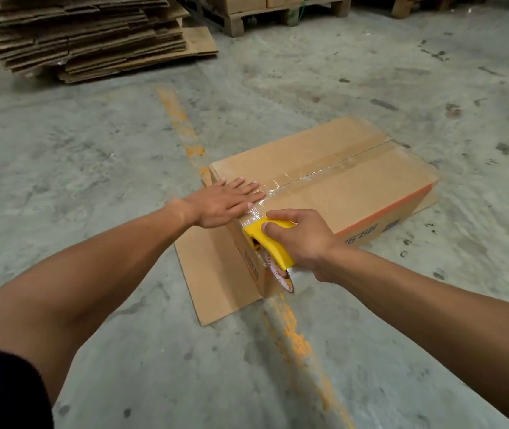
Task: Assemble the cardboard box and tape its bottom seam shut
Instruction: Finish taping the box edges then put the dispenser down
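A brown cardboard box (355,187) stands upside down on the concrete floor, its bottom facing up. Clear tape (318,171) runs along the middle seam from the far end to the near edge. My left hand (228,201) lies flat, fingers spread, on the near end of the seam over the tape. My right hand (299,235) grips a yellow tape dispenser (273,243) pressed against the box's near end wall, just below the top edge. The tape roll (282,278) shows under the dispenser. A loose flap (216,280) lies flat on the floor at the box's near end.
A tall stack of flattened cardboard boxes (86,35) lies at the far left. Wooden pallets (262,13) carrying cartons stand at the back. A worn orange line (185,125) painted on the floor passes under the box.
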Motion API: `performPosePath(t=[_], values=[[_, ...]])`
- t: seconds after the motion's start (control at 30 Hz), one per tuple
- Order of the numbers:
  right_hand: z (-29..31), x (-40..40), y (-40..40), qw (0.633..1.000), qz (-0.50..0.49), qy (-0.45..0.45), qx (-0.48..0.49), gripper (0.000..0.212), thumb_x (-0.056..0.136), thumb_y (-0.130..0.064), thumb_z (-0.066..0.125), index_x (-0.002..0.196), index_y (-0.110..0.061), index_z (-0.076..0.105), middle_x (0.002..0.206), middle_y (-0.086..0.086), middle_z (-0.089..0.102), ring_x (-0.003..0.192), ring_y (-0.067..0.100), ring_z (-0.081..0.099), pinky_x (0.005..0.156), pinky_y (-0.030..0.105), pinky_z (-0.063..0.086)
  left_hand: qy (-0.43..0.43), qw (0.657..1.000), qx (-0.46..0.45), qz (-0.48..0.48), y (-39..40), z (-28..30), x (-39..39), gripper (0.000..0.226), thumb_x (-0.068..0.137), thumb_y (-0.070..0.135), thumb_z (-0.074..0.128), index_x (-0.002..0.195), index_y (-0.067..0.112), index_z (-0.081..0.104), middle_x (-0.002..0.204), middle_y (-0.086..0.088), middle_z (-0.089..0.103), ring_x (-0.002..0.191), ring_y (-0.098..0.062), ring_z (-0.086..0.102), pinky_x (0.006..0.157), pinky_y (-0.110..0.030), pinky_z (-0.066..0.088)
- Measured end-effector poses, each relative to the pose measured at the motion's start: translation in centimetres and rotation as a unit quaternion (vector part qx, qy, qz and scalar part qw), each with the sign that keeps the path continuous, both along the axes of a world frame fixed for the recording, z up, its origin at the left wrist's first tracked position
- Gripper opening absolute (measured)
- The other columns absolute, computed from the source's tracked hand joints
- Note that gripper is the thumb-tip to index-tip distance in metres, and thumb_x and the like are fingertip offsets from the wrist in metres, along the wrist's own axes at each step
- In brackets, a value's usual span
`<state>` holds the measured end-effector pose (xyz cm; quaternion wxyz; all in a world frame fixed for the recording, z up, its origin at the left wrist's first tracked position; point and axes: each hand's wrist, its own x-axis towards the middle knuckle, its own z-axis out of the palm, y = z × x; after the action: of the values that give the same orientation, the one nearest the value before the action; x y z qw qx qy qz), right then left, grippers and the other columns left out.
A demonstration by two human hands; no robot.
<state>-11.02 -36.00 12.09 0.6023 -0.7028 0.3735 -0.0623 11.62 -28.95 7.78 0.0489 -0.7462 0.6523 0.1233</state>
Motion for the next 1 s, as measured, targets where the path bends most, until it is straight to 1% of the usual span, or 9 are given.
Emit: performPosePath(t=[0.07,0.23,0.43,0.53,0.6,0.67,0.73,0.83,1.0], values=[[0.5,-1.0,0.5,1.000,-0.006,-0.009,0.024,0.035,0.087,-0.032,0.069,0.121,-0.026,0.066,0.097,0.011,0.065,0.047,0.021,0.059,0.040,0.016,0.045,0.005,1.000,-0.009,-0.001,0.4,-0.5,-0.2,0.056,0.096,0.056,0.004,0.150,0.041,-0.003,0.162,0.009,-0.009,0.150,-0.016,-0.011,0.121,-0.043,-0.006],[0.5,-5.7,2.0,0.997,0.002,-0.011,0.072,0.032,0.091,-0.025,0.066,0.123,-0.026,0.063,0.076,0.019,0.059,0.031,0.026,0.050,0.042,0.026,0.047,0.011,1.000,-0.014,-0.004,0.5,-0.6,0.4,0.053,0.099,0.054,0.005,0.150,0.043,-0.006,0.161,0.012,-0.011,0.149,-0.014,-0.013,0.120,-0.044,-0.006],[1.5,-11.4,3.2,0.999,0.000,0.018,0.048,0.025,0.091,-0.022,0.068,0.116,-0.028,0.068,0.058,-0.005,0.065,0.054,0.021,0.060,0.039,0.018,0.048,0.013,0.999,-0.046,-0.005,0.5,-1.2,0.5,0.054,0.098,0.055,0.003,0.150,0.043,-0.004,0.161,0.012,-0.010,0.148,-0.012,-0.013,0.120,-0.043,-0.008],[0.3,-10.5,3.7,0.999,-0.016,0.035,0.024,0.027,0.090,-0.028,0.070,0.116,-0.031,0.069,0.076,-0.010,0.069,0.056,0.010,0.063,0.046,0.018,0.052,0.003,0.999,-0.044,-0.003,0.4,-1.0,-0.2,0.057,0.097,0.056,0.001,0.151,0.041,-0.001,0.162,0.010,-0.006,0.150,-0.017,-0.009,0.119,-0.042,-0.006],[-0.6,-9.2,3.2,0.998,-0.025,0.052,0.040,0.024,0.090,-0.028,0.069,0.114,-0.029,0.070,0.084,0.000,0.070,0.056,0.011,0.063,0.048,0.021,0.053,-0.006,0.999,-0.042,0.009,0.5,-0.8,-0.7,0.056,0.098,0.050,0.005,0.153,0.037,0.002,0.163,0.008,-0.004,0.150,-0.020,-0.007,0.119,-0.042,-0.005],[-2.4,-8.8,2.0,0.983,-0.034,0.079,0.163,0.008,0.094,-0.020,0.062,0.098,-0.015,0.068,0.064,0.013,0.066,0.040,0.019,0.057,0.043,0.025,0.050,-0.027,0.998,-0.045,0.026,0.5,-0.6,-1.5,0.054,0.102,0.044,0.011,0.154,0.033,0.003,0.164,0.004,-0.002,0.150,-0.022,-0.007,0.119,-0.043,-0.005],[-4.9,-10.1,2.2,0.961,0.025,0.199,0.190,0.020,0.093,-0.021,0.061,0.080,-0.006,0.063,0.056,0.010,0.063,0.041,0.018,0.057,0.050,0.029,0.054,-0.043,0.998,-0.040,0.037,0.6,-0.1,-3.0,0.057,0.103,0.046,0.015,0.155,0.026,0.004,0.164,-0.002,-0.001,0.150,-0.025,-0.006,0.119,-0.044,-0.004],[-8.3,-11.6,4.2,0.948,0.031,0.256,0.185,0.030,0.085,-0.019,0.069,0.086,0.011,0.069,0.065,0.018,0.063,0.044,0.022,0.055,0.050,0.030,0.047,-0.040,0.996,-0.077,-0.014,0.6,0.1,-6.1,0.072,0.096,0.063,0.014,0.156,0.024,0.003,0.164,-0.002,-0.003,0.150,-0.026,-0.007,0.121,-0.045,-0.005],[-7.0,-8.2,4.9,0.956,0.121,0.224,0.146,0.024,0.076,-0.029,0.067,0.084,-0.006,0.068,0.062,0.017,0.056,0.048,0.025,0.049,0.054,0.033,0.038,-0.074,0.991,-0.066,-0.093,0.9,-2.1,-11.8,0.087,0.089,0.074,0.018,0.155,0.024,-0.007,0.164,-0.001,-0.009,0.149,-0.027,-0.014,0.120,-0.049,-0.006]])
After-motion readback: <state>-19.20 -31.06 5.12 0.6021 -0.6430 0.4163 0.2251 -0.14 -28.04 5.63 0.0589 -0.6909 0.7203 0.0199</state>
